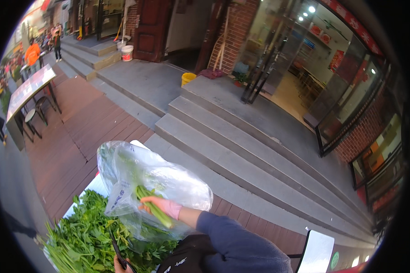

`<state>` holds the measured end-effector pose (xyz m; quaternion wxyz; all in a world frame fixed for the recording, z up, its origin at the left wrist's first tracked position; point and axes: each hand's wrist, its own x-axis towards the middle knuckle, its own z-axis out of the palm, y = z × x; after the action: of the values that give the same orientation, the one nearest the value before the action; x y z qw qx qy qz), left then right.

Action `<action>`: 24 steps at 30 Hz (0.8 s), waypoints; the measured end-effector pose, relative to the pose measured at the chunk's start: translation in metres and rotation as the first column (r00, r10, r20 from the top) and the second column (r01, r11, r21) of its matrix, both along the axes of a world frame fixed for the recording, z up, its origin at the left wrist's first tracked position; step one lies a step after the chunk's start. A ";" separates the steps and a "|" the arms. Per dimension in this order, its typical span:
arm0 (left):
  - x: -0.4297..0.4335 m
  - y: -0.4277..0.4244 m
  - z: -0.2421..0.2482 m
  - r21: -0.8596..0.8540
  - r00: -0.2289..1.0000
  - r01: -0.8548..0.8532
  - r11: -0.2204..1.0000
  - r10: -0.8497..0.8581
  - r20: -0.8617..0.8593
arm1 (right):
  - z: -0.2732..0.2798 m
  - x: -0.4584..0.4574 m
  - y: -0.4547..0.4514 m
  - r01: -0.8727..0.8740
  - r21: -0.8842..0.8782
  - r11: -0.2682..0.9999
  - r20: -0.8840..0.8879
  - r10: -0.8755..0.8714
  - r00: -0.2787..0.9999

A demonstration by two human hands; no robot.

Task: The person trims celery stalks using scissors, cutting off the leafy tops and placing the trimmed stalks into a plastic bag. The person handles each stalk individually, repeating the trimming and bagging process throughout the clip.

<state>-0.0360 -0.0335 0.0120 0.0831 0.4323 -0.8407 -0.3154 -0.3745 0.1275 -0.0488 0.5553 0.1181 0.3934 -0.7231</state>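
My right hand (pixel 164 206) is closed around several green celery stalks (pixel 157 213), their cut ends pointing down toward me. The leafy end of this bunch reaches into a large clear plastic bag (pixel 188 187), which bears printing and lies open over the table. At the bottom edge my left hand (pixel 122 266), only partly in view, grips a dark tool (pixel 116 249) that looks like black-handled scissors. Around and beneath that tool spreads a big heap of leafy celery (pixel 89 228). The heap rests on a light-topped table (pixel 95 186).
Grey steps (pixel 222 136) rise beyond the table to a glass-doored shop. Brown decking (pixel 99 116) runs off to the left, with another table (pixel 30 88) and stools. A white chair back (pixel 316 250) stands at lower right. A yellow bucket (pixel 188 79) sits near the doorway.
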 end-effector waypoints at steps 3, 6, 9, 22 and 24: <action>0.021 -0.004 -0.011 -0.066 0.998 0.000 0.998 -0.004 -0.057 | 0.072 0.023 0.003 -0.153 0.304 0.940 -0.352 0.260 0.899; 0.033 -0.003 -0.007 -0.032 0.997 -0.071 0.997 0.070 -0.032 | 0.161 0.023 0.051 -0.120 -0.040 0.992 -0.289 0.103 0.952; 0.031 -0.007 -0.003 0.044 0.996 -0.073 0.996 0.070 0.051 | 0.144 0.040 0.103 -0.197 0.040 0.980 -0.183 0.201 0.962; 0.034 -0.060 -0.026 0.064 0.972 0.136 0.989 -0.121 -0.203 | 0.205 0.178 0.174 -0.410 0.281 0.868 -0.221 0.474 0.852; 0.035 -0.059 -0.026 0.065 0.967 0.148 0.987 -0.131 -0.220 | 0.190 0.182 0.190 -0.587 0.141 0.797 -0.402 0.588 0.702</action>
<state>-0.0013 -0.0928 -0.0135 0.1334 0.3383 -0.8416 -0.3993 -0.1922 0.3177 0.1409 0.6563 -0.1737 0.5225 -0.5158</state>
